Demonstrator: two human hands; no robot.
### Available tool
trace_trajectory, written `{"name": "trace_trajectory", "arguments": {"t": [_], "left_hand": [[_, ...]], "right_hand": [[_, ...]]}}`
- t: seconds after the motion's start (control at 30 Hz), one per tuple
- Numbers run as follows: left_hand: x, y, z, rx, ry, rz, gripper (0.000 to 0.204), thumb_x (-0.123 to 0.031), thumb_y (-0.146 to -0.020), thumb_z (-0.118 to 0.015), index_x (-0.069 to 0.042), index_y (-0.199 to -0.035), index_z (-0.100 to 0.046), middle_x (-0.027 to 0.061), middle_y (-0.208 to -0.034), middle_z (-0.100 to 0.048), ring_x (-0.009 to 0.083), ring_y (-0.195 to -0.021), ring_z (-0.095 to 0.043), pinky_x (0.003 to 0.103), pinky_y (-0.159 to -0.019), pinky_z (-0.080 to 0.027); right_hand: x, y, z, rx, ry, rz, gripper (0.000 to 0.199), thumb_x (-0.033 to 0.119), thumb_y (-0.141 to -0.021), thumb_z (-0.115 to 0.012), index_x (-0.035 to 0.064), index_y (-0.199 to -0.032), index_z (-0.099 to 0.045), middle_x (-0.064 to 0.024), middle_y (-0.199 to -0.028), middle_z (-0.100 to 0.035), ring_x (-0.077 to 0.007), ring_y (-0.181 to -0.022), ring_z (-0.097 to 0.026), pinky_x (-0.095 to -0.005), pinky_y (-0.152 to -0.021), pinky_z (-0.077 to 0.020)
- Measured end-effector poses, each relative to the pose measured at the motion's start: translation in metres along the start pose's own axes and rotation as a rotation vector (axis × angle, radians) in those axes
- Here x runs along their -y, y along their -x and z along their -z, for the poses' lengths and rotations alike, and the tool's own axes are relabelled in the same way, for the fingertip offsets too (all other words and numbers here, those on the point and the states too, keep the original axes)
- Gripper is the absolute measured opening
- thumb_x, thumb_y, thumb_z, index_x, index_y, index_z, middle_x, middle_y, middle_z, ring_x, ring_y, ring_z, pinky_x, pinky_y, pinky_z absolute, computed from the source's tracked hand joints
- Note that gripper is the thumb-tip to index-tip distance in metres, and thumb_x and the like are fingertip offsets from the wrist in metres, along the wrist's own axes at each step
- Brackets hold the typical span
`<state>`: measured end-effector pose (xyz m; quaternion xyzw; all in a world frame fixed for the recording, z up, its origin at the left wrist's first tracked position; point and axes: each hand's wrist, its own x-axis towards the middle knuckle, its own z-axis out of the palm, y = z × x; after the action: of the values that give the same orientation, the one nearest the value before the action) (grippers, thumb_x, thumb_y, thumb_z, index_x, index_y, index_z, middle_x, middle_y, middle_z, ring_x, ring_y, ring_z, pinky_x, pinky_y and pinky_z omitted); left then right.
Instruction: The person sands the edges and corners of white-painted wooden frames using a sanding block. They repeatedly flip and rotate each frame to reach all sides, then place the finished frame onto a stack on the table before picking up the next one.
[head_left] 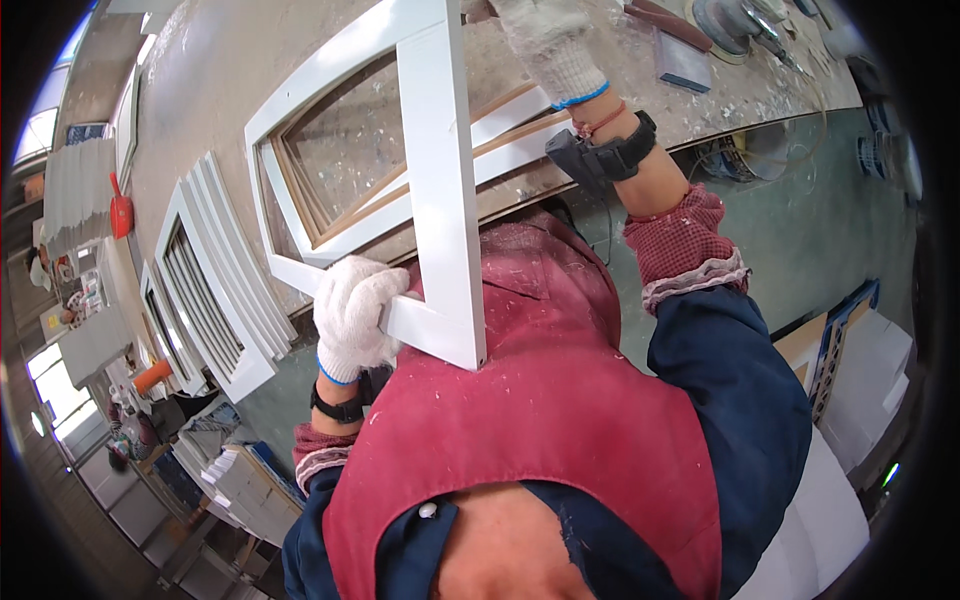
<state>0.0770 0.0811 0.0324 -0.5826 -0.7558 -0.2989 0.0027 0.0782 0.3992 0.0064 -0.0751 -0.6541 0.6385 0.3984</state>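
"White frame: where?"
"Tilted across the table edge, near corner before the apron. The left hand curls closed around its lower rail."
"Right hand?"
"Near its far end; fingers cut off, grip unclear."
"Farther out?"
"Sanding block rightward, stacked white panels leftward."

Red apron; navy sleeves

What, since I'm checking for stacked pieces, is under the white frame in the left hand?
Beneath the held white frame, a second white frame with brown edges shows through the opening, over a paint-spotted table. Whatever lies directly behind the held frame's rails is covered.
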Motion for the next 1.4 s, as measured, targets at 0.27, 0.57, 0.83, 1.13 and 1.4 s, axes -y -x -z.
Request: {"name": "trace_trajectory", "arguments": {"t": [0.27,0.57,0.83,1.13,1.4], "left_hand": [[0.010,-0.013,-0.006,-0.028,-0.049,0.034,0.034,-0.022,-0.066,-0.078,-0.007,-0.095,-0.064,0.0096,-0.081,-0.062,0.0297,-0.074,-0.062,0.039,-0.065,-0.048],[0.016,-0.024,-0.006,-0.053,-0.051,0.087,0.034,-0.018,-0.068,-0.079,-0.005,-0.096,-0.064,0.0122,-0.086,-0.065,0.0293,-0.080,-0.065,0.037,-0.069,-0.052],[0.020,-0.027,-0.006,-0.065,-0.072,0.068,0.036,-0.018,-0.068,-0.079,-0.004,-0.098,-0.064,0.0128,-0.089,-0.066,0.0289,-0.083,-0.066,0.037,-0.072,-0.053],[0.023,-0.029,-0.011,-0.075,-0.066,0.044,0.039,-0.016,-0.066,-0.079,-0.004,-0.100,-0.064,0.0136,-0.092,-0.066,0.0287,-0.084,-0.066,0.036,-0.074,-0.053],[0.027,-0.028,-0.020,-0.041,-0.015,0.022,0.040,-0.015,-0.063,-0.080,-0.004,-0.098,-0.064,0.0140,-0.089,-0.064,0.0311,-0.083,-0.065,0.038,-0.073,-0.053]], "right_hand": [[0.003,0.052,0.007,0.348,0.056,0.399,0.034,0.021,-0.100,-0.057,0.0001,-0.126,-0.058,-0.0077,-0.100,-0.067,-0.0180,-0.093,-0.067,-0.0287,-0.083,-0.0563],[0.047,0.119,0.007,0.510,0.174,0.522,0.051,-0.004,-0.066,-0.066,0.0030,-0.116,-0.059,-0.0074,-0.073,-0.063,-0.0249,-0.066,-0.064,-0.0334,-0.055,-0.0509],[0.047,0.150,0.020,0.819,0.391,0.515,0.038,0.016,-0.073,-0.067,0.0097,-0.111,-0.066,-0.0075,-0.091,-0.068,-0.0284,-0.077,-0.065,-0.0384,-0.068,-0.0508],[0.065,0.139,0.023,0.568,0.404,0.494,0.040,0.020,-0.071,-0.076,0.0126,-0.109,-0.067,-0.0062,-0.084,-0.067,-0.0252,-0.074,-0.065,-0.0360,-0.064,-0.0489],[0.086,0.123,0.032,0.639,0.485,0.198,0.019,0.023,-0.084,-0.072,0.0077,-0.095,-0.074,-0.0097,-0.079,-0.068,-0.0268,-0.070,-0.066,-0.0351,-0.064,-0.0520]]}}
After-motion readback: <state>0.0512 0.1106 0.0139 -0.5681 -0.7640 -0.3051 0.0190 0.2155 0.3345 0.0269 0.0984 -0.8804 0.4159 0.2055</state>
